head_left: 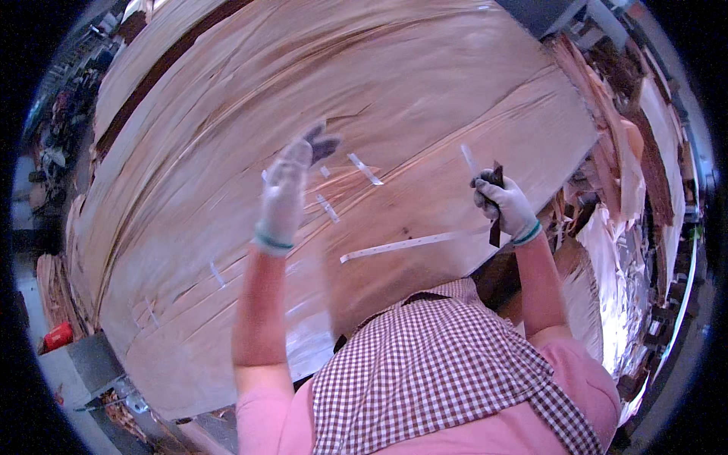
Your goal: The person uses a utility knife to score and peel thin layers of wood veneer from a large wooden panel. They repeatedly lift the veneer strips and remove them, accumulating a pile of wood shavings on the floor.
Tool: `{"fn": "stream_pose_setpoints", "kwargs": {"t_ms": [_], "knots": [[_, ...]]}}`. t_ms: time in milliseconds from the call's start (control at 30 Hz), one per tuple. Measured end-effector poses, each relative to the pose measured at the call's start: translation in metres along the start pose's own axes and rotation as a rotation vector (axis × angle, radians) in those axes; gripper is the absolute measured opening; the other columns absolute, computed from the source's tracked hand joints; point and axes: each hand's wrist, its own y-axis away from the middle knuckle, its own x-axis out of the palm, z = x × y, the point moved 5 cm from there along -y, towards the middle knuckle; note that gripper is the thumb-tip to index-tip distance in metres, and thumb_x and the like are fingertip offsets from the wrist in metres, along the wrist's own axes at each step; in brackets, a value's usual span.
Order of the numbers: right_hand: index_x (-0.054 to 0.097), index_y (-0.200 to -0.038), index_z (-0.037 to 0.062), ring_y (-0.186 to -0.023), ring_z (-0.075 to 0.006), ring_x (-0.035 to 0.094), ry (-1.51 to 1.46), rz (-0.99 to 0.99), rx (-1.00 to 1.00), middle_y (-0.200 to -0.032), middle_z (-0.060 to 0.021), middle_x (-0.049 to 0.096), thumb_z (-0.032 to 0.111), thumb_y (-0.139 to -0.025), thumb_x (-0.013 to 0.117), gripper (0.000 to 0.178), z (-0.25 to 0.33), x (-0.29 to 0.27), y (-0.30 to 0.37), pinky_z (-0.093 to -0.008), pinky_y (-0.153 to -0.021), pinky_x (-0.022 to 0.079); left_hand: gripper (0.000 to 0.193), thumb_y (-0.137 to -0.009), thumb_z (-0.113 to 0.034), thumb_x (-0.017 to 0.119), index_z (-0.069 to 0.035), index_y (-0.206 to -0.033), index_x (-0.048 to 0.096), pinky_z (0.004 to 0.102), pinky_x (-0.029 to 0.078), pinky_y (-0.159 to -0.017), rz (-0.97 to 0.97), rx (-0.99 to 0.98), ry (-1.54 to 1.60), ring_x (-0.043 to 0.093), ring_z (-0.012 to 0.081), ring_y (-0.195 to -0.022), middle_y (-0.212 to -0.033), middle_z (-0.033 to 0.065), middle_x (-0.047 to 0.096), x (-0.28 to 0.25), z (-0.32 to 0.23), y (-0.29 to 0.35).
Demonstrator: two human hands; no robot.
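Head view: left hand (292,178) fingers together over veneer sheet (425,98); right hand (504,201) (gloved) clamps dark tool (497,227).

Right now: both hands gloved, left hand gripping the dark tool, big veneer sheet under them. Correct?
Not quite. The head view shows the dark tool gripped in the right hand; the left hand is open and empty. Both are gloved, above the veneer sheet.

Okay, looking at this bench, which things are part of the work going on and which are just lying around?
In use:
- veneer sheet
- long white tape strip across it
- short tape pieces
- dark tool gripped in the right hand
- left hand, raised above the sheet

Lying about:
- red container, lower left
- veneer scraps heaped on the right
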Motion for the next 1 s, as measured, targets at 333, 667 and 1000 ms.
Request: {"fn": "stream_pose_setpoints", "kwargs": {"t_ms": [333, 667, 1000], "knots": [[0.062, -0.095, 0.0054, -0.052, -0.0046, 0.047, 0.213, -0.084, -0.25, -0.07, -0.0009, 0.06, 0.021, -0.091, 0.057, 0.017, 0.034, -0.037, 0.079, -0.019, -0.047, 0.036, 0.057, -0.097, -0.04, 0.042, -0.009, -0.144, 0.031, 0.0432, 0.032, -0.107, 0.711, 0.425, 0.192, 0.051, 0.031, -0.119, -0.131, 0.0218, 0.05, 0.2, -0.196, 0.029], [0.062, -0.105, 0.0042, -0.053, -0.006, 0.048, 0.194, 0.197, -0.092, -0.071, -0.0022, 0.062, 0.023, -0.089, 0.058, 0.024, 0.017, -0.149, 0.02, -0.022, -0.047, 0.038, 0.057, -0.098, -0.034, 0.045, -0.009, -0.146, 0.026, 0.0401, 0.032, -0.108, 0.405, 0.483, 0.052, 0.046, 0.0278, -0.124, -0.137, 0.0183, 0.045, 0.32, -0.195, 0.005], [0.064, -0.09, 0.0045, -0.055, -0.01, 0.052, 0.21, 0.184, -0.085, -0.074, -0.0043, 0.066, 0.03, -0.088, 0.062, 0.026, 0.007, -0.148, -0.124, -0.0267, -0.048, 0.041, 0.066, -0.086, -0.009, 0.06, -0.007, -0.145, 0.029, 0.0378, 0.024, -0.112, -0.246, 0.003, -0.454, 0.034, 0.0253, -0.135, -0.145, 0.0161, 0.037, 0.259, 0.117, -0.053]]}}
